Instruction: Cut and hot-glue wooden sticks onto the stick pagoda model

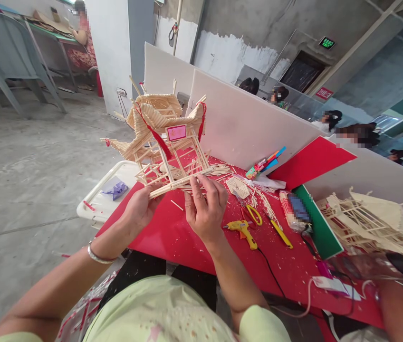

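Note:
A model pavilion (168, 118) built of thin wooden sticks, with red tassels and a pink plaque on its front, stands tilted above the red table (158, 232). My left hand (140, 206) grips its lower left corner, the fingertips partly hidden behind the base. With bent fingers, my right hand (206, 204) touches the front base rail near its right end; its thumb hangs apart below. I cannot make out anything held in the right hand. Right of that hand lie a yellow glue gun (243, 232), scissors with yellow handles (254, 215) and a yellow utility knife (280, 233).
Loose sticks (219, 169) and a woven stick panel (237, 187) lie behind my right hand. A white plastic lid or bin (98, 190) adjoins the table's left side. Pale partitions (237, 123) border the back. At right are another stick model (369, 218) and a co-worker's arm (401, 304).

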A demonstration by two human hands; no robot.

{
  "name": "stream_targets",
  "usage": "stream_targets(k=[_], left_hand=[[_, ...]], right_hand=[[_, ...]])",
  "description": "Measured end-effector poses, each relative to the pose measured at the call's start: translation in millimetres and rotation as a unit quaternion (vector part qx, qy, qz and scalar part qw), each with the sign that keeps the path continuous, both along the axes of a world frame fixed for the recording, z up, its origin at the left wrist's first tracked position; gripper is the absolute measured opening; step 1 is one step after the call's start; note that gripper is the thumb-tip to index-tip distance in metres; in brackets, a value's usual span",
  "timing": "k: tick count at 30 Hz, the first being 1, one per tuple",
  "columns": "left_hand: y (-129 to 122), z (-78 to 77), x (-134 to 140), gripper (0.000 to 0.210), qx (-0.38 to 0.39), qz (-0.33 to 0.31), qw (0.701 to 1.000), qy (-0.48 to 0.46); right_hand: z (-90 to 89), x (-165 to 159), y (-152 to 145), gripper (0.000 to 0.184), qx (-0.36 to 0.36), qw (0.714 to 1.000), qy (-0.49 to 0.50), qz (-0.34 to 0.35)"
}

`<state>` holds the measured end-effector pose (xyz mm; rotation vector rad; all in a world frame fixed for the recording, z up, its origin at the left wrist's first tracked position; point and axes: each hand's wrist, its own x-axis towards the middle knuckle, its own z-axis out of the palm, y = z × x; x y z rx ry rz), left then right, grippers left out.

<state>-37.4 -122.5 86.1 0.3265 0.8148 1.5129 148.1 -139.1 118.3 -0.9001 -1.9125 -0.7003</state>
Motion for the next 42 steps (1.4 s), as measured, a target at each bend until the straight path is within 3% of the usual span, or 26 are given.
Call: stream_targets(k=[18,42], left_hand=[[1.7,-3.3,-0.5,0.022,-0.016,0.015,1.000,0.002],[2.4,-0.9,0.4,0.013,-0.044,0.024,0.999,-0.002]], right_hand=[[-2.1,0.7,-0.6,0.056,0.003,1.000,-0.001,-0.008],[-7.2,2.1,0.5,0.062,-0.012,1.000,-0.008,-0.012]])
